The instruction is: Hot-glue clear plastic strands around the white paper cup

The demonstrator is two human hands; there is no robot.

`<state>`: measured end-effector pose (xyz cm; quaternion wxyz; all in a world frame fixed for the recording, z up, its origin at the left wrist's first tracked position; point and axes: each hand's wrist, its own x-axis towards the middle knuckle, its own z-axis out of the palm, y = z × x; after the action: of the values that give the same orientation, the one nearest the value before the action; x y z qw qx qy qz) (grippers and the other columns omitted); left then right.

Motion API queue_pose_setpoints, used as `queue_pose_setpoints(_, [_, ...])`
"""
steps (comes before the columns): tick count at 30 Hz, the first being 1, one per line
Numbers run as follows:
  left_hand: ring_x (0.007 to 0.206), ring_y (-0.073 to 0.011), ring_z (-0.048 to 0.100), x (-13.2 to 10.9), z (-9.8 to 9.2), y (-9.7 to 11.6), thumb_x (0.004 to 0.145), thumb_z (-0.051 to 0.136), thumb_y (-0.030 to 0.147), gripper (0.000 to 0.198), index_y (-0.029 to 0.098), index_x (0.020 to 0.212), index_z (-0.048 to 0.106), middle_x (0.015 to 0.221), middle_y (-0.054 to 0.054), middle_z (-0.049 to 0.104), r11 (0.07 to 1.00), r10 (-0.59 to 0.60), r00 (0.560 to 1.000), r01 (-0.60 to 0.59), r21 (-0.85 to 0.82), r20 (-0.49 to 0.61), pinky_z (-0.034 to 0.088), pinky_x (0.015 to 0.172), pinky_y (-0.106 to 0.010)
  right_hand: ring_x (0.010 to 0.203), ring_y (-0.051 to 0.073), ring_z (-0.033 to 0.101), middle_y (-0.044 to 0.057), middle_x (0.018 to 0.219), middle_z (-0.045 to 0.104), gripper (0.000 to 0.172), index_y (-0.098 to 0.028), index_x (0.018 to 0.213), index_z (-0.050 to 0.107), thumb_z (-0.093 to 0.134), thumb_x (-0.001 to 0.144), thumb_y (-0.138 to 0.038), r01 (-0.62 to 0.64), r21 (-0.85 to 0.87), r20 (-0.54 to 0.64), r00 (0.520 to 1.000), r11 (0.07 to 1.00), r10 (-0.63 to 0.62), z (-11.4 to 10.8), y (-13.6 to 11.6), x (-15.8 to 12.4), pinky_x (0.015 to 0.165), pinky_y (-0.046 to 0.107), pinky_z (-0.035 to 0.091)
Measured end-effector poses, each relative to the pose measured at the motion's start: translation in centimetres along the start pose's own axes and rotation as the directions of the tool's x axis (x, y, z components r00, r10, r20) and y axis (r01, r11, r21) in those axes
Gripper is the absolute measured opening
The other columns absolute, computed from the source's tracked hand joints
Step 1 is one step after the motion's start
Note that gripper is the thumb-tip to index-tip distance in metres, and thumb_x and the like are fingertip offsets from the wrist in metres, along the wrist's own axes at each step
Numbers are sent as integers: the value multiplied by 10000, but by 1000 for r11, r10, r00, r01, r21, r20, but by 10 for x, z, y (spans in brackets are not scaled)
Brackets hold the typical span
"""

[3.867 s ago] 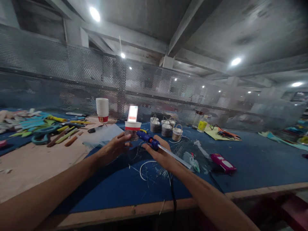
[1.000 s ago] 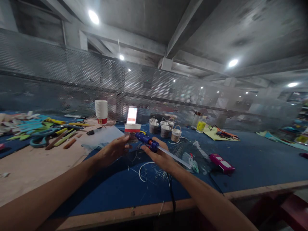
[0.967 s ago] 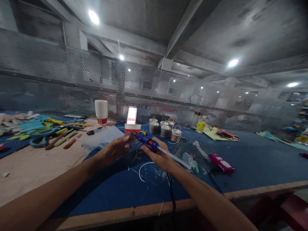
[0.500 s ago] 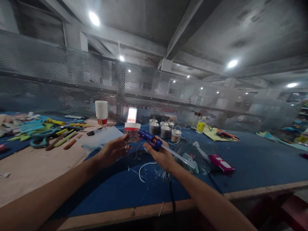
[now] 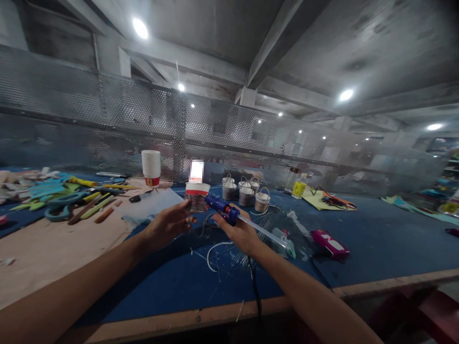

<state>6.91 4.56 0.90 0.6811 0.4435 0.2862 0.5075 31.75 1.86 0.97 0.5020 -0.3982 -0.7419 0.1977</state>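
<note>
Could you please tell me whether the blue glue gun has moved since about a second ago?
Yes, slightly: the blue glue gun in the right hand has shifted rightward in the view, judged against the tan basket, which has stayed put.

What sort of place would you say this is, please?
Probably a craft workshop: the blue table holds scissors and small buckets, and the right hand holds a glue gun.

You have passage over the table [image 5: 390, 239] at far right; small baskets [image 5: 245, 197] obstruct beyond your right hand [image 5: 241, 230]; a magenta device [image 5: 329, 242] lies between it and that space.
</note>
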Motion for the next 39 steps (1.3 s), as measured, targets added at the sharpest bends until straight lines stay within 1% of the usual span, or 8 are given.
queue_pose_setpoints(6, [766, -209, 730, -2, 1, 1, 827, 919, 351, 256, 233, 1041, 842, 1069, -66, 858, 1000, -15, 1000, 15, -9, -27, 542, 674, -308, 714, 162, 526, -28, 764, 606, 411, -224, 844, 641, 720, 953, -612, 15, 16, 21, 1000, 1000, -15, 0, 0, -1, 695, 295, 446])
queue_pose_setpoints(17, [848, -275, 717, 1, 2, -6, 853, 869, 487, 347, 260, 1116, 878, 1129, -96, 863, 992, -21, 997, 12, 122, 75, 550, 758, -395, 771, 170, 594, -5, 832, 675, 392, -213, 844, 679, 751, 934, -588, 20, 70, 47, 999, 997, -23, -1, -7, -2, 728, 288, 502])
queue_pose_setpoints(23, [855, -267, 720, 1, -6, -6, 921, 826, 424, 268, 258, 1123, 886, 1208, -92, 854, 996, 21, 999, -25, 87, 48, 534, 776, -381, 558, 140, 546, -23, 686, 624, 449, -203, 1029, 752, 739, 942, -643, -114, 206, 114, 989, 972, 92, -2, 1, -1, 545, 270, 442])
queue_pose_setpoints(25, [862, -258, 721, 1, -6, -5, 920, 830, 421, 299, 246, 1155, 882, 1234, -100, 849, 996, 27, 1000, -27, 86, 7, 538, 777, -369, 604, 155, 584, 1, 760, 676, 445, -204, 1040, 744, 704, 964, -641, -70, 116, 65, 996, 991, 63, -8, 1, 1, 578, 280, 460])
queue_pose_setpoints(28, [851, -222, 717, 0, -4, -2, 914, 840, 426, 332, 227, 1177, 873, 1241, -103, 846, 997, 12, 1000, -12, 77, 0, 546, 739, -320, 805, 229, 694, 56, 943, 757, 357, -198, 1121, 713, 679, 992, -529, -52, -211, -13, 999, 976, 51, -25, 3, 2, 738, 326, 511])
queue_pose_setpoints(31, [795, -195, 718, 0, -2, 0, 861, 900, 393, 295, 238, 1111, 877, 1191, -81, 856, 999, 4, 1000, -3, 45, -23, 555, 688, -291, 1048, 306, 748, 141, 1216, 769, 407, -172, 1360, 620, 655, 986, -329, -138, -510, -10, 988, 849, 154, -46, 13, -3, 898, 374, 523])
queue_pose_setpoints(34, [829, -224, 761, 1, -1, 0, 822, 935, 350, 242, 250, 1035, 876, 1134, -67, 868, 999, 14, 997, -12, 30, -71, 587, 709, -306, 1273, 343, 696, 212, 1432, 685, 500, -120, 1458, 556, 619, 974, -227, -207, -680, 13, 956, 703, 294, -61, 26, -13, 1011, 386, 494])
queue_pose_setpoints(39, [946, -227, 794, 0, 2, -2, 844, 917, 298, 263, 219, 1089, 861, 1151, -70, 867, 998, 57, 998, -57, 21, -8, 614, 834, -302, 1320, 351, 659, 212, 1417, 682, 403, -114, 1395, 624, 548, 1023, -248, -219, -827, 42, 895, 518, 445, -69, 42, -27, 1054, 406, 460])
